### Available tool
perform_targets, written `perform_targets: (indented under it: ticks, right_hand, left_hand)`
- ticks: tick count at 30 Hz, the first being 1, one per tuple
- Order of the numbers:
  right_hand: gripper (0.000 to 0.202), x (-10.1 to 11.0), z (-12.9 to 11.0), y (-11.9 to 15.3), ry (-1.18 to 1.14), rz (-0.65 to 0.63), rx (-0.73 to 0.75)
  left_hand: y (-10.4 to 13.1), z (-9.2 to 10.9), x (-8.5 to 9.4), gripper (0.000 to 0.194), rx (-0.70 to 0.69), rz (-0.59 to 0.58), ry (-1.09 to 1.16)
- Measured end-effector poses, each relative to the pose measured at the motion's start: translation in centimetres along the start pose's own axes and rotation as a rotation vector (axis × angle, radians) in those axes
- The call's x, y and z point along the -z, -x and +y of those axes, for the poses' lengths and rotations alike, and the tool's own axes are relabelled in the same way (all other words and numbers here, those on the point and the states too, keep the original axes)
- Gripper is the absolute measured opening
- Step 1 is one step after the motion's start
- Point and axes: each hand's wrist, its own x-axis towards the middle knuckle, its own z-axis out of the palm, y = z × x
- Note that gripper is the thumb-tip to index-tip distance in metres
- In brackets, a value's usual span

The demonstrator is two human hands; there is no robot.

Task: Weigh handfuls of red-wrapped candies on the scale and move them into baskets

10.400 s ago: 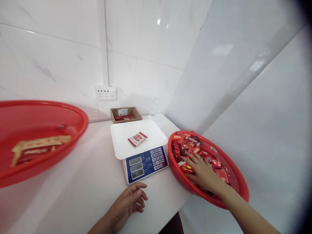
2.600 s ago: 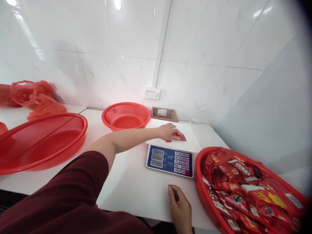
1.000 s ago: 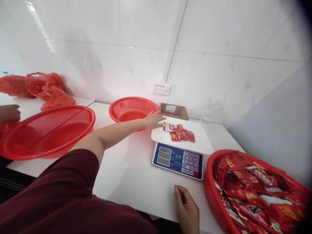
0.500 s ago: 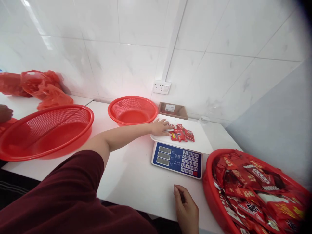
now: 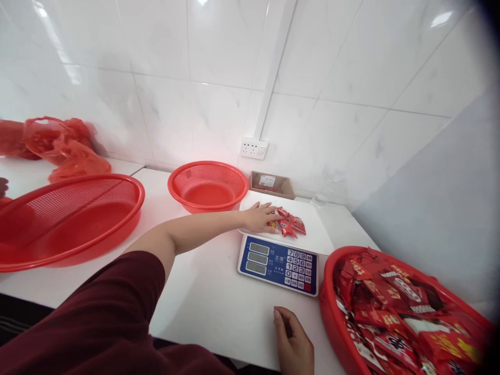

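Note:
Several small red snack packets (image 5: 288, 227) lie on the white pan (image 5: 317, 229) of a scale with a blue keypad panel (image 5: 278, 264). My left hand (image 5: 261, 217) rests over the left packets on the pan, its fingers spread and pointing right, partly covering them. Below the scale, near the table's front edge, my right hand (image 5: 294, 341) has its fingers curled together, and nothing shows in them. To its right stands a red basket (image 5: 331, 307) full of red snack packets (image 5: 394, 312).
A round red basket (image 5: 208, 195) stands behind my left forearm, beside a cardboard box (image 5: 272, 185). Farther left are a large red basket (image 5: 89, 219) and red plastic bags (image 5: 64, 146). Part of another person's hand (image 5: 3, 186) shows at the left edge.
My left hand has shifted right over the packets and covers more of them. The other person's hand has moved mostly out of view at the left. The camera view has tilted slightly.

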Motion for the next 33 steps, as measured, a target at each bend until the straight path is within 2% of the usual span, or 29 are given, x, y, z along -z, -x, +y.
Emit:
perform_targets:
  ticks: [5, 11, 14, 17, 21, 25, 29, 33]
  right_hand:
    - [0.040, -0.2, 0.3, -0.2, -0.021, 0.010, -0.016]
    - [0.040, -0.5, 0.1, 0.0, -0.052, 0.039, -0.017]
    - [0.040, -0.6, -0.3, 0.2, -0.056, 0.088, -0.026]
    - [0.040, -0.4, -0.4, 0.3, -0.027, 0.055, -0.029]
    - [0.039, -0.1, 0.2, 0.0, 0.005, 0.001, -0.003]
    - [0.039, -0.1, 0.8, -0.1, 0.015, -0.001, 0.031]
    - [0.039, -0.1, 0.6, 0.0, 0.021, 0.005, 0.034]
    - [0.039, 0.0, -0.1, 0.2, 0.024, 0.015, 0.039]
  left_hand:
    - [-2.3, 1.2, 0.0, 0.074, 0.059, 0.102, 0.064]
    - [-4.8, 2.7, -1.0, 0.070, 0.108, 0.029, 0.032]
    - [-4.7, 2.5, -0.8, 0.068, 0.081, 0.028, 0.049]
    - [-3.8, 0.9, 0.9, 0.071, 0.142, 0.061, 0.102]
    - [-0.5, -3.2, 4.3, 0.065, 0.321, 0.132, 0.104]
    - [5.5, -6.8, 6.3, 0.067, 0.485, 0.100, 0.133]
    - [11.5, -7.7, 5.9, 0.067, 0.590, -0.026, 0.175]
    - [15.0, -6.7, 4.7, 0.056, 0.629, -0.102, 0.232]
